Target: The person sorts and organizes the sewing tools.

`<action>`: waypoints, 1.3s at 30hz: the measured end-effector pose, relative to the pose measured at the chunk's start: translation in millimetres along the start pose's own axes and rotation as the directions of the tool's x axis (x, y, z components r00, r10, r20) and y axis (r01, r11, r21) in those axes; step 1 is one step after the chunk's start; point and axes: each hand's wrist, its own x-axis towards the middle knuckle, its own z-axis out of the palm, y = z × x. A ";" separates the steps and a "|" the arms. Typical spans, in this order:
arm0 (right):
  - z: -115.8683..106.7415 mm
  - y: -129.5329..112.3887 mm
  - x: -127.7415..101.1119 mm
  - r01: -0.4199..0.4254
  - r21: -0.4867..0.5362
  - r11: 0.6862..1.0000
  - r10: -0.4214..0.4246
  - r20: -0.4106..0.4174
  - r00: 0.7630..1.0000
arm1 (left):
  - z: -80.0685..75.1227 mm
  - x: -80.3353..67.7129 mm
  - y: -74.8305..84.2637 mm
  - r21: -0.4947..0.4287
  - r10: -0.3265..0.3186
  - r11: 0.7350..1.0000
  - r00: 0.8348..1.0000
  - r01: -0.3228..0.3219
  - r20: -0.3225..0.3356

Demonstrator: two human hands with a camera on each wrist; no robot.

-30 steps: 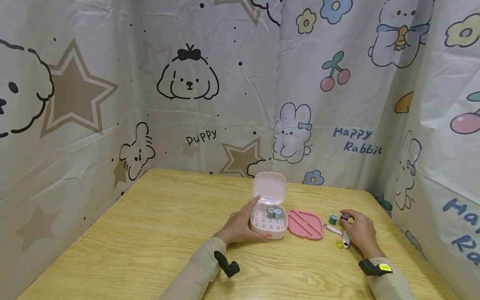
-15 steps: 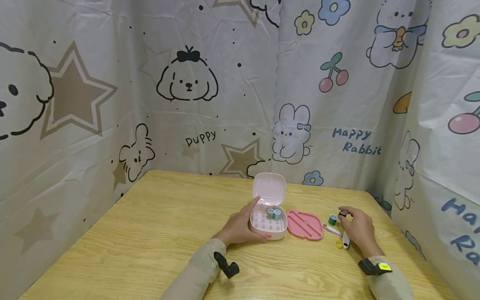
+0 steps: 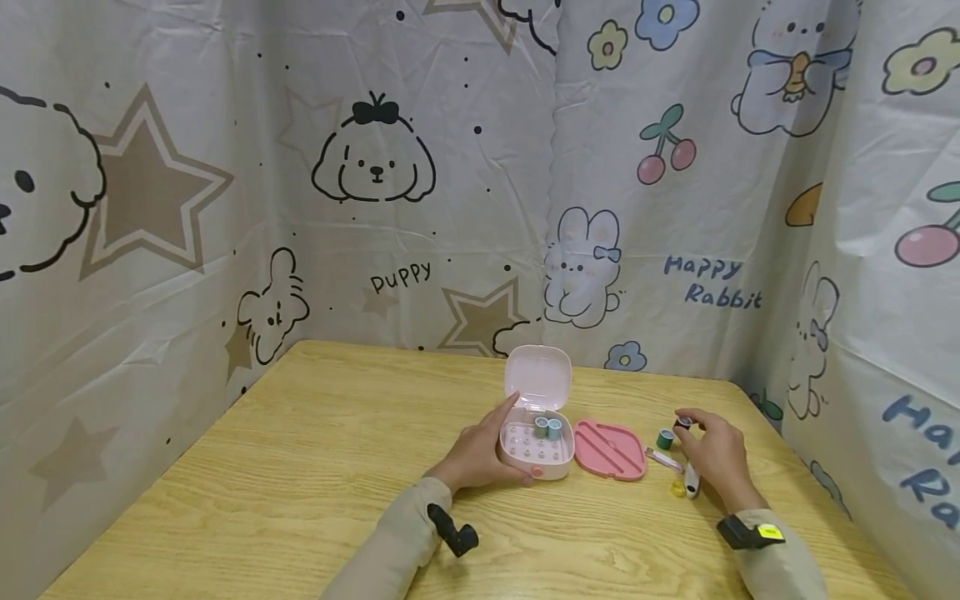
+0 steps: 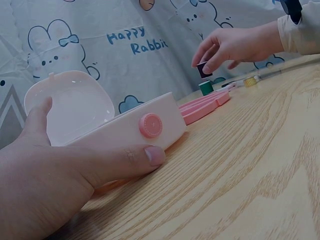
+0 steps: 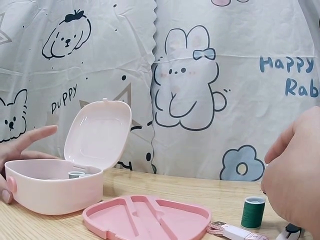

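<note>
My left hand (image 3: 476,454) grips the left side of a pale pink sewing box (image 3: 557,472), thumb along its front beside the round pink button (image 4: 150,125). The lid (image 3: 538,379) stands open. Two blue-green thread spools (image 3: 554,429) stand inside among rows of small pegs. My right hand (image 3: 720,454) pinches a dark thread spool (image 4: 204,70) between thumb and fingers, raised over the table. Just left of it a green thread spool (image 5: 253,212) stands upright on the wood. In the right wrist view the dark spool is mostly hidden behind the hand.
A pink divided tray (image 5: 145,220) lies right of the box. Between it and my right hand are a white strip-like item (image 3: 663,459), a small yellow item (image 3: 678,488) and a white-handled tool (image 3: 692,483). Printed curtains (image 3: 450,208) hang behind the table.
My right hand has lifted the dark spool slightly up and to the left, off its place beside the green spool. The left hand and box stay put.
</note>
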 end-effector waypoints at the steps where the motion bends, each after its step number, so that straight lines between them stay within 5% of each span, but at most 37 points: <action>1: -0.3 -0.4 0.0 -0.004 0.007 1.000 0.004 0.004 1.000 | 0.2 0.1 -0.1 -0.001 0.001 1.000 1.000 -0.001 0.000; 12: -4.9 -9.0 3.7 -0.095 0.125 0.988 0.082 0.109 0.991 | 1.3 -0.4 0.1 -0.004 -0.001 1.000 1.000 0.001 -0.004; 19: -8.8 -17.1 5.6 -0.218 0.309 0.926 0.162 0.197 0.967 | 0.3 0.1 -0.1 0.001 0.013 1.000 1.000 -0.013 -0.001; 39: -7.0 -37.6 6.7 -0.155 0.430 0.889 0.057 0.233 0.971 | -0.3 -0.6 0.6 -0.004 -0.005 1.000 1.000 0.005 0.001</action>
